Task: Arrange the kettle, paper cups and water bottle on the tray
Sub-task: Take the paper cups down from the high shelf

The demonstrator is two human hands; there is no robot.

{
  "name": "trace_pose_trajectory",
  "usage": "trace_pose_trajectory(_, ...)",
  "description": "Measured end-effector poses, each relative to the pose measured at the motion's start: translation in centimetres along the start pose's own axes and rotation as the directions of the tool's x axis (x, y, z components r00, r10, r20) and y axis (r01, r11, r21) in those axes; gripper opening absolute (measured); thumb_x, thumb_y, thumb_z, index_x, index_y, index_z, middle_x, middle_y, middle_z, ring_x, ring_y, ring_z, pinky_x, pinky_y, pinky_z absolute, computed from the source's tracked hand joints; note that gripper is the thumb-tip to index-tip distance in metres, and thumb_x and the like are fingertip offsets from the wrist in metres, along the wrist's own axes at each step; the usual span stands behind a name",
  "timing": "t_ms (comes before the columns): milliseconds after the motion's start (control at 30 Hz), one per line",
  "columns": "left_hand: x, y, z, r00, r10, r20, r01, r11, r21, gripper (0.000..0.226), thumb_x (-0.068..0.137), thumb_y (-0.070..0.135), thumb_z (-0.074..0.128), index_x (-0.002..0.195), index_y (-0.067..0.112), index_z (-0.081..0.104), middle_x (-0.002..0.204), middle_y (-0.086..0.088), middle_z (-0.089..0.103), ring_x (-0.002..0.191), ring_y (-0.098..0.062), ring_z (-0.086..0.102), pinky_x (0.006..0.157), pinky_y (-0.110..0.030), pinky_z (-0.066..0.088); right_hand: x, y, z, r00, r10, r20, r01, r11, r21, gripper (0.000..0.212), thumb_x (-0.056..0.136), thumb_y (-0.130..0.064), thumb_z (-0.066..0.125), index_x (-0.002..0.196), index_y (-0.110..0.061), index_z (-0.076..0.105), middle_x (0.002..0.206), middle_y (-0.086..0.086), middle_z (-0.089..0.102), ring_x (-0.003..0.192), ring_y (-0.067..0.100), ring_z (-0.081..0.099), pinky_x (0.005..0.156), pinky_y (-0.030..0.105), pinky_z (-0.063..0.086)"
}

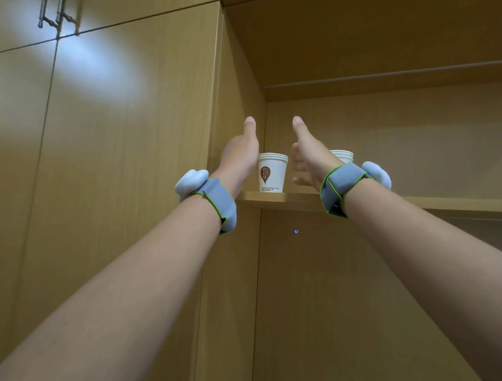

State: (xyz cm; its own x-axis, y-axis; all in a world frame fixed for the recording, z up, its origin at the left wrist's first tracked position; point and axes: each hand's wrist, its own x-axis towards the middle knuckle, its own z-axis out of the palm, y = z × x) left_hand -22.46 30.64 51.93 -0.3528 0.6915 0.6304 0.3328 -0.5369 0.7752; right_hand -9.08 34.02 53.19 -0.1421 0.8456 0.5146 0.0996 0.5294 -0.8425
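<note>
Fetch step: both arms raised to a high wooden shelf (273, 197), cups not yet gripped. Near stack of paper cups (271, 172) stands upright at the shelf's front edge, at about 12 o'clock from the head camera. Left hand (240, 153) at its 9 o'clock, spread wide, thumb up, close beside the stack; contact unclear. Right hand (308, 157) at its 3 o'clock, also spread wide and empty, fingers pointing toward the stack, apart from it. Second cup stack (341, 155) sits behind the right wrist, mostly hidden. Kettle, bottle and tray not in view. Next move likely calls for closing both palms on the near stack and lifting it straight off without tipping.
</note>
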Motion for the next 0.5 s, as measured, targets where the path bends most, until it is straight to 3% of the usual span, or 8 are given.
trace_pose_trajectory(67, 0.5, -0.1, 0.1, 1.0, -0.023, 0.018, 0.023, 0.999, 0.028, 0.074, 0.102, 0.071, 0.022, 0.12, 0.012, 0.062, 0.126, -0.004, 0.065, 0.121, -0.028, 0.059, 0.113, -0.048, 0.047, 0.5, 0.1, 0.3, 0.999, 0.028, 0.034, -0.026, 0.999, -0.032, 0.099, 0.089, -0.085, 0.035, 0.157, -0.014, 0.038, 0.156, 0.012, 0.047, 0.137, 0.035, 0.051, 0.108, 0.051, 0.051)
trace_pose_trajectory(133, 1.3, -0.4, 0.1, 0.998, -0.056, 0.037, 0.054, 0.996, 0.065, 0.085, 0.101, 0.073, 0.021, 0.149, 0.009, 0.047, 0.14, -0.008, 0.058, 0.129, -0.029, 0.057, 0.115, -0.048, 0.045, 1.0, 0.2, 0.7, 0.996, 0.053, 0.068, -0.049, 0.997, -0.057, 0.101, 0.089, -0.086, 0.034, 0.159, -0.014, 0.035, 0.158, 0.016, 0.044, 0.139, 0.038, 0.049, 0.11, 0.051, 0.049)
trace_pose_trajectory(167, 1.6, -0.6, 0.0, 0.996, -0.067, 0.051, 0.063, 0.996, 0.069, 0.083, 0.101, 0.074, 0.021, 0.148, 0.011, 0.048, 0.131, -0.007, 0.06, 0.125, -0.028, 0.058, 0.114, -0.048, 0.047, 1.2, 0.3, 0.9, 0.995, 0.064, 0.083, -0.058, 0.996, -0.066, 0.101, 0.089, -0.086, 0.033, 0.16, -0.014, 0.033, 0.16, 0.018, 0.042, 0.141, 0.038, 0.047, 0.111, 0.051, 0.047)
trace_pose_trajectory(233, 2.3, -1.2, 0.1, 0.996, -0.078, 0.049, 0.075, 0.995, 0.071, 0.066, 0.101, 0.074, 0.021, 0.121, 0.019, 0.052, 0.101, 0.0, 0.057, 0.109, -0.025, 0.058, 0.11, -0.045, 0.051, 1.5, 0.5, 1.2, 0.991, 0.085, 0.107, -0.076, 0.994, -0.082, 0.101, 0.091, -0.085, 0.031, 0.161, -0.012, 0.028, 0.162, 0.023, 0.037, 0.148, 0.04, 0.041, 0.115, 0.052, 0.043)
trace_pose_trajectory(333, 2.4, -1.7, 0.1, 0.994, -0.099, 0.05, 0.095, 0.992, 0.078, 0.061, 0.102, 0.072, 0.021, 0.096, 0.019, 0.049, 0.088, 0.002, 0.05, 0.093, -0.02, 0.056, 0.1, -0.035, 0.053, 1.8, 0.8, 1.5, 0.986, 0.116, 0.118, -0.103, 0.988, -0.112, 0.105, 0.09, -0.086, 0.029, 0.162, -0.01, 0.027, 0.162, 0.026, 0.037, 0.147, 0.04, 0.043, 0.119, 0.052, 0.039)
trace_pose_trajectory(400, 2.4, -2.2, 0.2, 0.991, -0.102, 0.085, 0.096, 0.993, 0.076, 0.066, 0.102, 0.072, 0.021, 0.113, 0.016, 0.055, 0.087, 0.002, 0.053, 0.103, -0.022, 0.06, 0.107, -0.041, 0.053, 2.0, 0.8, 1.7, 0.982, 0.132, 0.139, -0.114, 0.985, -0.128, 0.105, 0.09, -0.086, 0.027, 0.16, -0.008, 0.031, 0.155, 0.027, 0.047, 0.141, 0.039, 0.05, 0.119, 0.05, 0.041)
trace_pose_trajectory(467, 2.3, -2.4, 0.1, 0.986, -0.119, 0.121, 0.112, 0.992, 0.063, 0.078, 0.102, 0.072, 0.021, 0.146, 0.013, 0.048, 0.093, 0.001, 0.057, 0.119, -0.027, 0.061, 0.11, -0.045, 0.052, 2.0, 0.8, 1.8, 0.978, 0.134, 0.159, -0.113, 0.984, -0.138, 0.105, 0.091, -0.086, 0.025, 0.159, -0.007, 0.031, 0.152, 0.027, 0.051, 0.14, 0.039, 0.052, 0.12, 0.049, 0.04)
trace_pose_trajectory(500, 2.4, -2.5, 0.2, 0.984, -0.118, 0.133, 0.113, 0.992, 0.05, 0.081, 0.102, 0.072, 0.021, 0.153, 0.013, 0.042, 0.094, 0.001, 0.059, 0.122, -0.028, 0.062, 0.111, -0.046, 0.051, 2.0, 0.7, 1.7, 0.979, 0.126, 0.161, -0.104, 0.985, -0.137, 0.105, 0.091, -0.086, 0.025, 0.159, -0.006, 0.031, 0.151, 0.027, 0.052, 0.139, 0.039, 0.053, 0.12, 0.049, 0.04)
